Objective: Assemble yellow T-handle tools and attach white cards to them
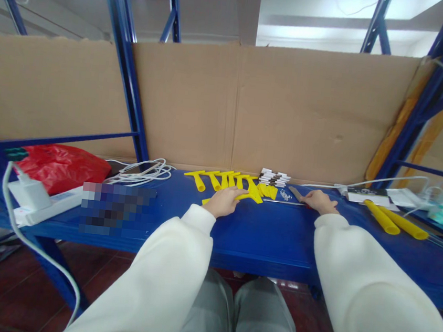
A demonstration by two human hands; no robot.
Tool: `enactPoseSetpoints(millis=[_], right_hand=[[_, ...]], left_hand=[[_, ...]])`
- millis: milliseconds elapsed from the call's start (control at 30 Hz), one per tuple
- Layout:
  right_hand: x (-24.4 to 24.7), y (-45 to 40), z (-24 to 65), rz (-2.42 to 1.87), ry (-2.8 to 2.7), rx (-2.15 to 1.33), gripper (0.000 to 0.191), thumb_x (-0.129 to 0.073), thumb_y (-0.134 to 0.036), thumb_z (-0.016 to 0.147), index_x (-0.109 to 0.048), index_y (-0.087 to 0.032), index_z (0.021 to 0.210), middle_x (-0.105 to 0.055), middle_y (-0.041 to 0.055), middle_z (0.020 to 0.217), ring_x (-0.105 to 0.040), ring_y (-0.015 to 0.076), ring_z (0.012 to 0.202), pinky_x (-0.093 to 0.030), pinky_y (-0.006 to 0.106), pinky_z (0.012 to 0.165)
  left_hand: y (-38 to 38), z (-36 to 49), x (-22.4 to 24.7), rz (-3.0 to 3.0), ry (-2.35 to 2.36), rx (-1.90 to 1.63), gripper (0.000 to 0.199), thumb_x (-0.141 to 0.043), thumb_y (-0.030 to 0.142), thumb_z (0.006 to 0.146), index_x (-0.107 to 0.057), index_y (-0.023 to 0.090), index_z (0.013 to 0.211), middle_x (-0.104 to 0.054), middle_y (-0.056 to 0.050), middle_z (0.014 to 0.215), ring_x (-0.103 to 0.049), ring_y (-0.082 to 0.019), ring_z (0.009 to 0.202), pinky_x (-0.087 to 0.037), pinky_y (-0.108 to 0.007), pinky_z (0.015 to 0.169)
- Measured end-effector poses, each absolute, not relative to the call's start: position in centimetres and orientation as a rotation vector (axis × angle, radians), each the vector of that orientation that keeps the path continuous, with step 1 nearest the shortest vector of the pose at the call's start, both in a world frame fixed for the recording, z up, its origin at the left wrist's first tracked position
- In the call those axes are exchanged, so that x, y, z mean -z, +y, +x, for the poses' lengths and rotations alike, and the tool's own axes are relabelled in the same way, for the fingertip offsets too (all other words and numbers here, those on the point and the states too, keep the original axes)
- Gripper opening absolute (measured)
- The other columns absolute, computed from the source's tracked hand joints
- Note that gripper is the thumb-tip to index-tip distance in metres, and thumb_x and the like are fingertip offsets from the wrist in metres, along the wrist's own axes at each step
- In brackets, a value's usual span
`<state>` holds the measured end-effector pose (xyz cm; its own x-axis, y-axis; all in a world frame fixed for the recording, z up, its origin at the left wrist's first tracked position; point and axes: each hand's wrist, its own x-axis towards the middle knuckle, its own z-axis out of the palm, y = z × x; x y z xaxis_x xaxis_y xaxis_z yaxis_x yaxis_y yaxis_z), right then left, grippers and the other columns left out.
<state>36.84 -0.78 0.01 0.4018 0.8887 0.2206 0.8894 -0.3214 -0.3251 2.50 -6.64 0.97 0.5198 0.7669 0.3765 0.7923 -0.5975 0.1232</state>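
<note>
My left hand (pixel 222 201) is closed round a yellow T-shaped plastic handle (pixel 256 194); its flared head points right and a short end shows left of the hand. Behind it a row of similar yellow T-shaped handles (pixel 212 180) lies on the blue shelf. My right hand (pixel 319 201) rests low over the shelf, fingers curled at the end of a flat greyish blade-like strip (pixel 296 193). Between the hands are flat yellow pieces (pixel 268 191), small loose silvery parts (pixel 286 195) and a thin metal strip (pixel 281 202). White-and-dark pieces (pixel 273 177) are stacked behind.
Two yellow tubes (pixel 382 217) lie at the right beside a black-and-white box (pixel 366 195). At left are a red plastic bag (pixel 63 165), a power strip (pixel 57 204) and coiled white cable (pixel 145 173). Cardboard (pixel 290 110) backs the blue shelf (pixel 261 244), between blue posts (pixel 125 66).
</note>
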Motion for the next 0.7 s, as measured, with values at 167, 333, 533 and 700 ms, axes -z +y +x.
enactPoseSetpoints(millis=[167,333,533,700], right_hand=[[-0.5,-1.7,35.6,-2.336,-1.517,0.024,0.028,-0.066,-0.048,0.082,-0.074,-0.021,0.079,-0.073,0.0126,0.087,-0.066,0.0368,0.102,-0.040,0.061,0.096],[-0.5,-1.8,34.9,-2.386,-1.525,0.116,0.038,-0.059,-0.051,0.087,-0.075,-0.017,0.088,-0.072,0.0182,0.100,-0.063,0.0378,0.109,-0.040,0.061,0.095],[-0.1,-1.2,35.1,-2.411,-1.486,0.048,0.037,-0.064,-0.049,0.084,-0.075,-0.017,0.096,-0.070,0.0198,0.108,-0.061,0.0388,0.114,-0.041,0.061,0.096],[0.3,-0.9,35.3,-2.342,-1.490,0.055,0.053,-0.060,-0.066,0.080,-0.075,-0.017,0.095,-0.071,0.0212,0.104,-0.061,0.0413,0.113,-0.042,0.065,0.094]], left_hand=[[-6.6,2.5,-1.0,-2.697,-1.379,0.611,0.048,-0.051,0.011,0.094,-0.061,0.022,0.140,-0.064,-0.008,0.141,-0.061,-0.022,0.129,-0.043,-0.037,0.115],[-6.7,2.5,-1.1,-2.706,-1.385,0.607,0.049,-0.050,0.011,0.094,-0.060,0.021,0.141,-0.063,-0.008,0.143,-0.060,-0.022,0.131,-0.042,-0.036,0.115],[-6.5,2.4,-1.0,-2.699,-1.370,0.637,0.048,-0.053,0.011,0.093,-0.061,0.022,0.139,-0.063,-0.008,0.142,-0.061,-0.023,0.130,-0.043,-0.037,0.115],[-6.5,2.4,-0.9,-2.693,-1.372,0.635,0.049,-0.053,0.011,0.093,-0.061,0.023,0.139,-0.063,-0.008,0.142,-0.060,-0.022,0.130,-0.044,-0.037,0.114]])
